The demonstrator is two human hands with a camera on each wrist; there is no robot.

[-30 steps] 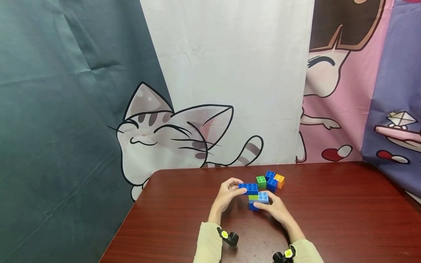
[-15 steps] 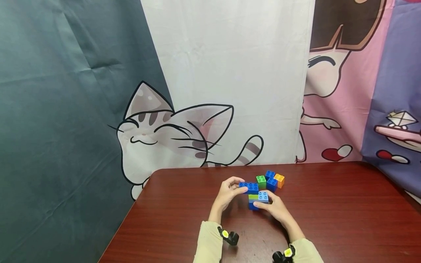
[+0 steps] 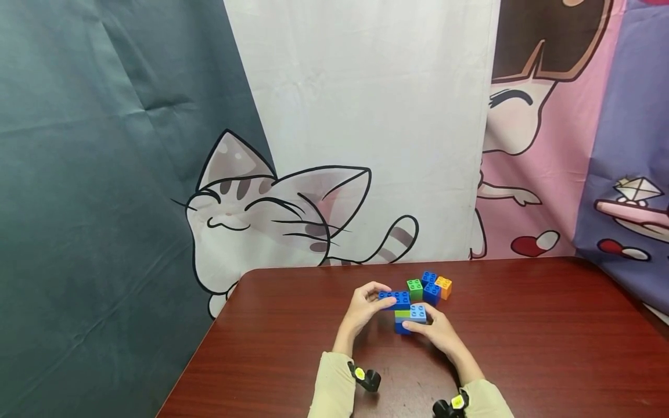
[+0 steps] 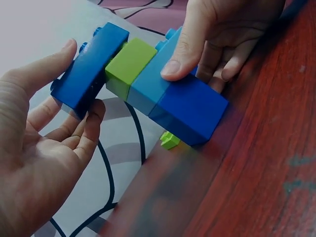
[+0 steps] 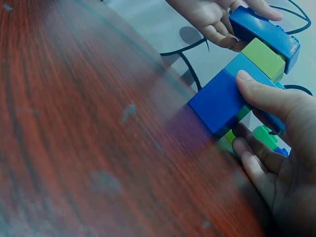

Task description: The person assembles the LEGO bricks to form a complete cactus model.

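Observation:
My left hand (image 3: pixel 360 307) pinches a long dark blue toy brick (image 4: pixel 91 69) between thumb and fingers. That brick sits right at the top of a lime green brick (image 4: pixel 131 64), over the left end of a small stack. Below the lime brick comes a light blue brick (image 4: pixel 148 89), and under that a dark blue brick (image 4: pixel 190 108) at the table. With the thumb on the near side, my right hand (image 3: pixel 441 332) grips the stack. Light blue studs (image 3: pixel 418 310) show at the stack's right end in the head view, beside the lime brick.
Just behind the stack, a green brick (image 3: pixel 415 288), two blue bricks, one nearer (image 3: pixel 431 293) and one farther (image 3: pixel 429 277), and an orange brick (image 3: pixel 443 287) lie close together. The brown table (image 3: pixel 522 348) ends at a printed cloth backdrop (image 3: pixel 366 116).
My left thumb has shifted slightly right along the long blue brick, and the left wrist has moved a little right. The right hand and the stack look the same.

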